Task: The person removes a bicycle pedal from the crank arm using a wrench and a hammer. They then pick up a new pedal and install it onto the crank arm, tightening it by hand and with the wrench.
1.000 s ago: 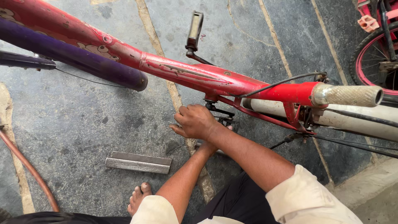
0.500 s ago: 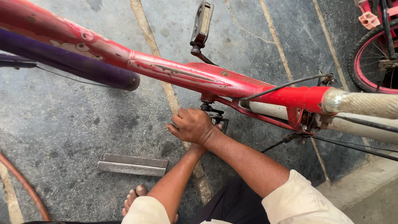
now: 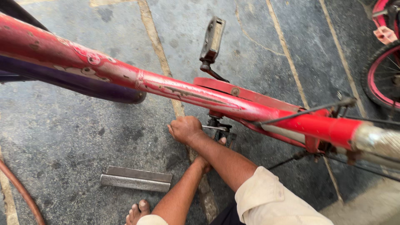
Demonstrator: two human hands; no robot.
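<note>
Under the scuffed red steel bicycle frame [image 3: 175, 89], the right hand [image 3: 185, 129] clenches a thin metal tool [image 3: 213, 128] at the lower black pedal [image 3: 223, 135], while the left hand [image 3: 207, 160] sits mostly hidden, its grip impossible to tell.

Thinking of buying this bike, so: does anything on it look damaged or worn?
Yes. The red frame tube has chipped, scratched paint with bare patches along its length. The handlebar grip looks grimy and worn. The right hand covers the lower pedal, so its condition cannot be judged.
</note>
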